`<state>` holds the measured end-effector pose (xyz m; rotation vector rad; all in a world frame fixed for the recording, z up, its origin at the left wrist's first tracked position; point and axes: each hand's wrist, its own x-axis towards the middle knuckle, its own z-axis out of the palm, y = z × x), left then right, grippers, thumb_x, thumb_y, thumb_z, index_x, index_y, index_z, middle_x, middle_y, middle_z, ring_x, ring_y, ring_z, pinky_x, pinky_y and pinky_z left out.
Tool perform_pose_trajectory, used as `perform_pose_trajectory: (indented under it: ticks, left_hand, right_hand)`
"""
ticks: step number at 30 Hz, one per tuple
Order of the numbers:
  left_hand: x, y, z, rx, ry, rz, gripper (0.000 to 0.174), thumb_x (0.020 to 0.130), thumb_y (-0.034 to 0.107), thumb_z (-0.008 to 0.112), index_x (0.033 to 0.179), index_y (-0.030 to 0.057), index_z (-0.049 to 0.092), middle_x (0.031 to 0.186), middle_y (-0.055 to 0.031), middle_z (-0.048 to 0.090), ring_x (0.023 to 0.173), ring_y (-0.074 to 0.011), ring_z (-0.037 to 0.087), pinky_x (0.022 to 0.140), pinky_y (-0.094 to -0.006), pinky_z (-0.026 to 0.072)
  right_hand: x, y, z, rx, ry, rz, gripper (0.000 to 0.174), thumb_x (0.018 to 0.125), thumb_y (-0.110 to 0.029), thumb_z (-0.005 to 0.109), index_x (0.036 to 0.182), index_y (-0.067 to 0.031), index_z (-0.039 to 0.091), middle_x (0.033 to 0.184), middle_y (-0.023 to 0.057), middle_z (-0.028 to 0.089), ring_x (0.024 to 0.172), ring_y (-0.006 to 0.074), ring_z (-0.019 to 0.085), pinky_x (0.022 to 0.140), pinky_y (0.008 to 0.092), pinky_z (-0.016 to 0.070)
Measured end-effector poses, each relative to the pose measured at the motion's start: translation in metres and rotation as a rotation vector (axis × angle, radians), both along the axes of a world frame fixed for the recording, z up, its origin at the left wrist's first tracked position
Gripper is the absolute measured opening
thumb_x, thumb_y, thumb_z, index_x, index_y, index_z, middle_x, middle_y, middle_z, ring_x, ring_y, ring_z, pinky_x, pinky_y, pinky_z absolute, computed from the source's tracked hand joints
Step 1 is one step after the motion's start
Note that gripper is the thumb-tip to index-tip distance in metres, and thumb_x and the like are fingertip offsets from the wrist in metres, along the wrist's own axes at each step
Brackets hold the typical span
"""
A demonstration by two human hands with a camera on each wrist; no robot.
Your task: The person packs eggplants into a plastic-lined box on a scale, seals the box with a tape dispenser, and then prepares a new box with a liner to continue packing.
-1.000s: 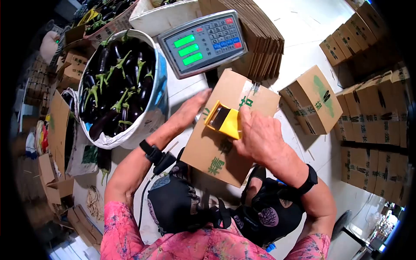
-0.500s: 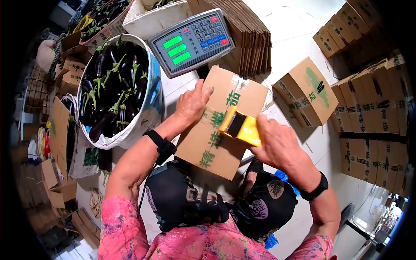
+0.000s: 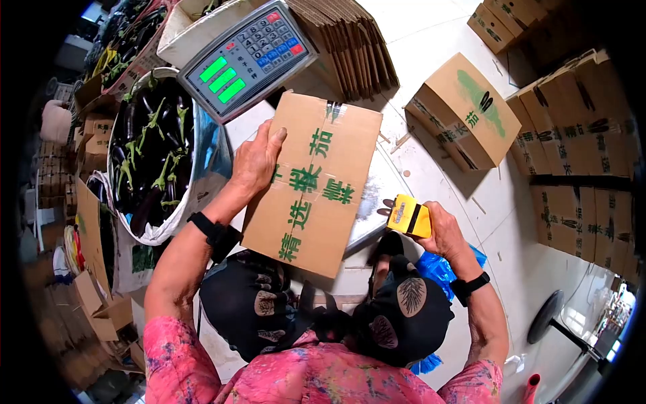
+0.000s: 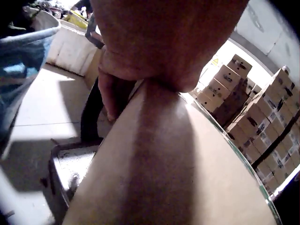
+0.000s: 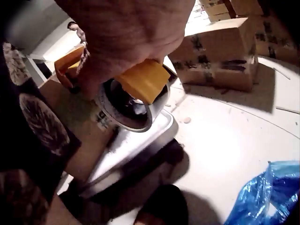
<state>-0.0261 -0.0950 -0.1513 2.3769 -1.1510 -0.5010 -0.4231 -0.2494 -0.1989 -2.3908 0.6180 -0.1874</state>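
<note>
A taped cardboard box (image 3: 313, 232) with green printed characters stands over the metal scale platform (image 3: 369, 210), in front of my knees. My left hand (image 3: 256, 161) grips its upper left edge, thumb on the printed face; in the left wrist view, the fingers wrap over the edge of the box (image 4: 164, 164). Off the box's right side, my right hand (image 3: 445, 232) holds a yellow tape dispenser (image 3: 409, 217). The right wrist view shows the roll of clear tape (image 5: 112, 115) under that hand, above the platform's corner.
At left stands a lined tub (image 3: 151, 237) of eggplants (image 3: 151, 135). The scale's display (image 3: 249, 60) and flattened cartons (image 3: 346, 50) are behind the box. Another closed box (image 3: 464, 111) sits to the right, before stacked cartons (image 3: 572, 128). A blue plastic bag (image 3: 437, 273) lies near my right foot.
My right hand has drawn the tape dispenser off the box face to the right. My left hand has moved from the side onto the edge, and the box has turned slightly.
</note>
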Motion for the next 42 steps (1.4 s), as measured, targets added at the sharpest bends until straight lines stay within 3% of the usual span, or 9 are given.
perform_pose_trajectory:
  ticks: [8, 18, 21, 24, 29, 31, 34, 37, 42]
  left_hand:
    - [0.0, 0.001, -0.006, -0.069, -0.072, -0.029, 0.049, 0.104, 0.047, 0.037, 0.135, 0.0113, 0.047, 0.084, -0.0283, 0.068, 0.082, -0.0512, 0.064, 0.074, -0.0584, 0.0482]
    - [-0.006, 0.0, -0.004, -0.043, -0.051, -0.028, 0.049, 0.104, 0.048, 0.037, 0.136, 0.0111, 0.044, 0.084, -0.0264, 0.069, 0.081, -0.0504, 0.065, 0.073, -0.0576, 0.0484]
    - [-0.005, -0.006, -0.002, -0.122, 0.028, -0.033, 0.049, 0.104, 0.047, 0.037, 0.135, 0.0099, 0.043, 0.09, -0.028, 0.068, 0.086, -0.05, 0.065, 0.078, -0.0558, 0.0485]
    - [-0.003, -0.002, 0.0, -0.128, 0.181, -0.04, 0.052, 0.104, 0.045, 0.039, 0.141, 0.0078, 0.038, 0.108, -0.0277, 0.065, 0.104, -0.0436, 0.063, 0.092, -0.0467, 0.0472]
    - [-0.032, -0.015, 0.021, -0.329, 0.48, -0.194, 0.064, 0.1, 0.039, 0.051, 0.146, 0.0006, 0.029, 0.135, -0.0178, 0.048, 0.126, -0.0243, 0.047, 0.108, -0.0361, 0.0368]
    - [-0.056, -0.033, 0.041, -0.369, 0.577, -0.371, 0.07, 0.096, 0.04, 0.054, 0.147, -0.0006, 0.027, 0.134, -0.0201, 0.047, 0.126, -0.0291, 0.046, 0.108, -0.0401, 0.0369]
    - [-0.107, -0.037, 0.043, 0.003, 0.244, -0.486, 0.089, 0.095, 0.057, 0.046, 0.159, 0.0135, 0.003, 0.164, -0.0208, -0.001, 0.152, -0.0369, -0.001, 0.116, -0.0641, 0.0134]
    - [-0.139, -0.054, 0.021, -0.242, 0.003, -0.744, 0.076, 0.093, 0.047, 0.057, 0.155, 0.015, 0.026, 0.16, -0.0214, 0.019, 0.147, -0.0376, 0.02, 0.112, -0.0589, 0.0249]
    - [-0.151, -0.038, -0.008, -0.406, 0.026, -1.017, 0.057, 0.086, 0.029, 0.07, 0.135, 0.0096, 0.049, 0.151, -0.0202, 0.036, 0.138, -0.0377, 0.037, 0.106, -0.0517, 0.0352]
  right_hand:
    - [-0.062, 0.011, -0.043, -0.069, 0.197, -0.104, 0.053, 0.074, -0.029, 0.078, 0.109, -0.0042, 0.049, 0.09, 0.0188, 0.06, 0.084, 0.0399, 0.064, 0.071, 0.0461, 0.0537]
    - [0.097, 0.026, -0.046, -0.163, 0.426, -0.059, 0.028, 0.077, -0.015, 0.07, 0.1, -0.0038, 0.056, 0.084, 0.0151, 0.065, 0.08, 0.0358, 0.067, 0.064, 0.0469, 0.0556]
    - [0.137, 0.029, -0.022, -0.83, 0.534, 0.461, 0.015, 0.084, -0.008, 0.055, 0.095, -0.0098, 0.066, 0.08, 0.0065, 0.065, 0.075, 0.0233, 0.067, 0.061, 0.0369, 0.054]
    - [0.114, 0.013, -0.032, -0.546, 0.383, 0.282, 0.01, 0.08, -0.015, 0.064, 0.087, -0.0108, 0.07, 0.089, 0.0109, 0.066, 0.085, 0.0269, 0.068, 0.068, 0.0389, 0.0536]
    - [0.025, -0.051, 0.005, 0.269, 0.626, -0.331, 0.063, 0.069, -0.047, 0.083, 0.103, 0.0008, 0.061, 0.087, 0.0136, 0.07, 0.077, 0.0265, 0.069, 0.064, 0.0349, 0.0539]
    - [-0.004, -0.069, 0.038, 0.646, 0.19, -0.544, 0.046, 0.078, -0.046, 0.077, 0.098, -0.0077, 0.061, 0.073, -0.0011, 0.056, 0.056, 0.0098, 0.051, 0.051, 0.0248, 0.0409]
    - [-0.018, -0.083, 0.085, 0.956, -0.293, -0.678, 0.04, 0.091, -0.047, 0.066, 0.099, -0.0074, 0.062, 0.072, 0.0003, 0.062, 0.059, 0.0084, 0.057, 0.054, 0.022, 0.0458]
    - [0.004, -0.075, 0.134, 0.954, -0.47, -0.568, 0.049, 0.096, -0.041, 0.061, 0.123, -0.0002, 0.061, 0.1, 0.0081, 0.072, 0.086, 0.0154, 0.07, 0.081, 0.0289, 0.0562]
    - [0.046, -0.074, 0.111, 0.988, -0.298, -0.449, 0.051, 0.093, -0.039, 0.065, 0.126, -0.0014, 0.055, 0.107, 0.0042, 0.064, 0.092, 0.0109, 0.062, 0.082, 0.0272, 0.052]
